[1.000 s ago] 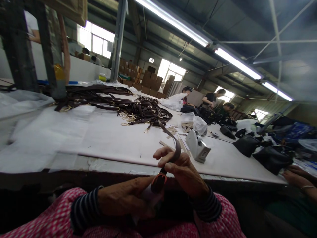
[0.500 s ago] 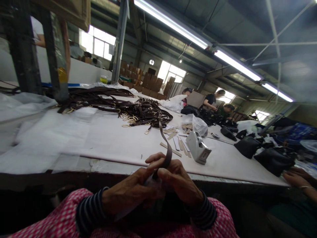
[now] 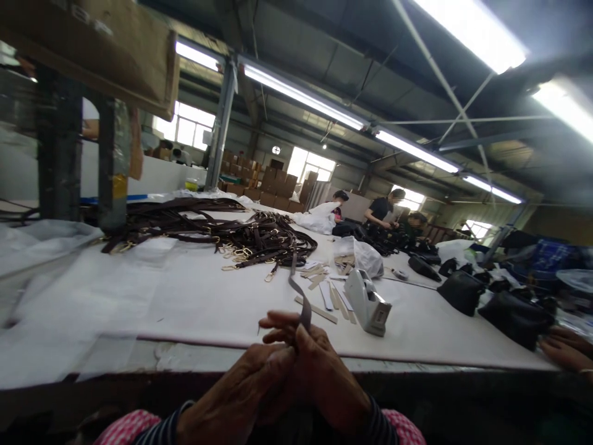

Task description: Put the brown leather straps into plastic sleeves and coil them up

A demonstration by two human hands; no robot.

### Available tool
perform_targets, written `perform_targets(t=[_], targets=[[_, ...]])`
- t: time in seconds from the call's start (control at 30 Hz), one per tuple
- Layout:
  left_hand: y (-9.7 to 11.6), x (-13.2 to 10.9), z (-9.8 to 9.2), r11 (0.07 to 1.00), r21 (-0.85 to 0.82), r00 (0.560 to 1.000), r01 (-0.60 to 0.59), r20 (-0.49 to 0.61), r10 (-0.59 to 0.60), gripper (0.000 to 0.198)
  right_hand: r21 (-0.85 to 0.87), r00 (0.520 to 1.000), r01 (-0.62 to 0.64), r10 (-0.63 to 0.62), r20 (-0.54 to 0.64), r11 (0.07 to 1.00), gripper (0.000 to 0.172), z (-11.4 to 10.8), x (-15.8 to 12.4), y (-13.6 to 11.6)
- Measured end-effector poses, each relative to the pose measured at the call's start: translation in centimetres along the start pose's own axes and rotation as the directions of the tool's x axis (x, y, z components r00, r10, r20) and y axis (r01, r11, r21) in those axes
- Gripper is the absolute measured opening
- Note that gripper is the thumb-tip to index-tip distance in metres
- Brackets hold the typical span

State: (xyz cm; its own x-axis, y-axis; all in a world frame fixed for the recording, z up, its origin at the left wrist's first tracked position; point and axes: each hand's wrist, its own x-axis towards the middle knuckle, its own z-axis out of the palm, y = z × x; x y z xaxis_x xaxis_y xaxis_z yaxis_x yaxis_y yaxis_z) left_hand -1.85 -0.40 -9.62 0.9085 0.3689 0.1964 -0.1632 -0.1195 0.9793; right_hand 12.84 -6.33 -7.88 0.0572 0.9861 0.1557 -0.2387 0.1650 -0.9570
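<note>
Near the table's front edge my two hands come together. My right hand [image 3: 324, 364] is closed on a dark brown strap [image 3: 295, 284], thumb pressed against it and fingers reaching leftward behind it. From there the strap rises over the table to a pile of brown straps [image 3: 259, 238] with gold-coloured metal clips. My left hand [image 3: 245, 377] is closed against the right one, its thumb pinched near the strap's lower part. What sits between its fingers is hidden.
A white tape dispenser [image 3: 368, 303] stands right of my hands, beside scattered card strips [image 3: 331, 296]. A clear bag [image 3: 361, 256] lies behind it. Black bags [image 3: 514, 315] and a co-worker's hands [image 3: 567, 349] are at the right. Plastic sheeting [image 3: 83, 309] covers the left side.
The view has tilted up, so the table sits lower in the picture. Both hands still meet at the strap; the whitish film seen under them before no longer shows.
</note>
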Motion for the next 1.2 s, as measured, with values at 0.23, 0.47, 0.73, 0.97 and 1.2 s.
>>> perform_targets(t=[0.23, 0.47, 0.73, 0.97, 1.2], targets=[[-0.6, -0.6, -0.1, 0.986, 0.163, 0.999, -0.025, 0.047, 0.018, 0.072, 0.146, 0.977, 0.136, -0.107, -0.186, 0.98, 0.045, -1.1, 3.1, -1.6], [-0.4, 0.7, -1.5, 0.995, 0.09, 0.968, 0.043, -0.251, -0.019, 0.069, -0.121, 0.994, 0.098, -0.091, 0.064, 0.988, 0.063, 1.1, 2.0, -1.3], [1.3, 1.5, -1.9, 0.993, 0.063, 0.981, 0.099, -0.176, -0.087, 0.075, 0.0, 0.983, 0.177, -0.176, -0.051, 0.984, 0.062, 0.6, 4.9, -3.1], [3.4, 3.1, -2.7, 0.997, 0.034, 0.981, 0.07, -0.181, -0.063, 0.07, 0.264, 0.979, 0.169, -0.131, -0.153, 0.95, 0.054, -0.1, 6.3, -3.6], [5.5, 3.6, -3.3, 0.996, 0.06, 0.972, 0.06, -0.232, -0.044, 0.064, -0.074, 0.97, 0.228, -0.22, 0.102, 0.971, 0.06, 0.5, 5.5, -3.8]])
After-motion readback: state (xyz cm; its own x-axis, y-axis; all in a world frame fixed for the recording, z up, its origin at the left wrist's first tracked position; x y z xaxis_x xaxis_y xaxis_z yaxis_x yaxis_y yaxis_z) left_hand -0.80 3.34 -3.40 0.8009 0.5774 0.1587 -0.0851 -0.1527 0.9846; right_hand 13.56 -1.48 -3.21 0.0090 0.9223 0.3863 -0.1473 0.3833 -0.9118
